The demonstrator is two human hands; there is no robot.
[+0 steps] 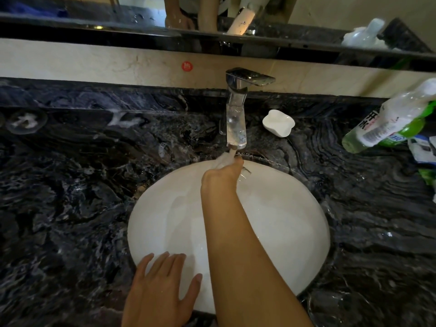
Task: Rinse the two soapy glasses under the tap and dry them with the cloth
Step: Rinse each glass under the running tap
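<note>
Made out one round clear glass (23,121) with white foam inside, standing at the far left of the dark veined marble counter (70,208), well apart from the basin. Noticed a smear of white foam (118,120) on the counter to its right; could not tell whether another glass lay there.

Saw a stream of water (225,160) running from the chrome tap (236,119) with its clear spout into the white oval basin (146,208). Found the right hand (221,174) pushed into that stream just below the spout, back turned up, with fingers hidden; could not tell whether it gripped anything. Found the left hand (162,286) open over the near rim of the basin, with fingers straight and spread, holding nothing.

Spotted a small white soap dish (278,122) just right of the tap. Saw a clear plastic bottle with a white label (387,121) leaning at the far right against a green bottle (411,128).
</note>
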